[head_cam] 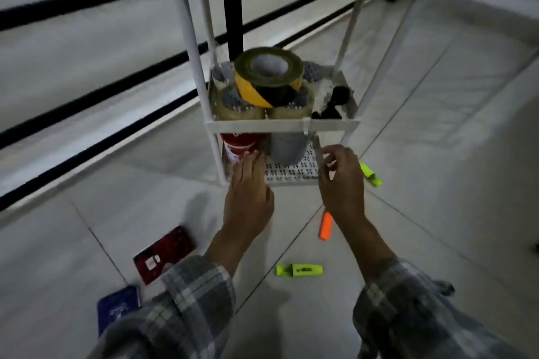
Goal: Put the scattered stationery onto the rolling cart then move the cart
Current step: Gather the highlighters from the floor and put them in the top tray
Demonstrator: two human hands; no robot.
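A white three-tier rolling cart [280, 125] stands in front of me. Its middle shelf holds a yellow-and-black tape roll [267, 76] on top of clear tape rolls [242, 109]. On the bottom shelf sit a red-and-white roll [237, 144] and a grey roll [287, 147]. My left hand [248, 192] reaches into the bottom shelf, fingertips at the red roll. My right hand [341, 181] has its fingers around the cart's front right post. On the floor lie an orange highlighter [326, 226], two green highlighters [300, 270] [370, 173], a red packet [164, 253] and a blue packet [118, 307].
Pale floor tiles [437, 183] surround the cart. Black stripes [96, 102] run across the floor at the left. A dark post [232, 20] stands behind the cart. Black clips [335, 102] lie on the middle shelf's right side.
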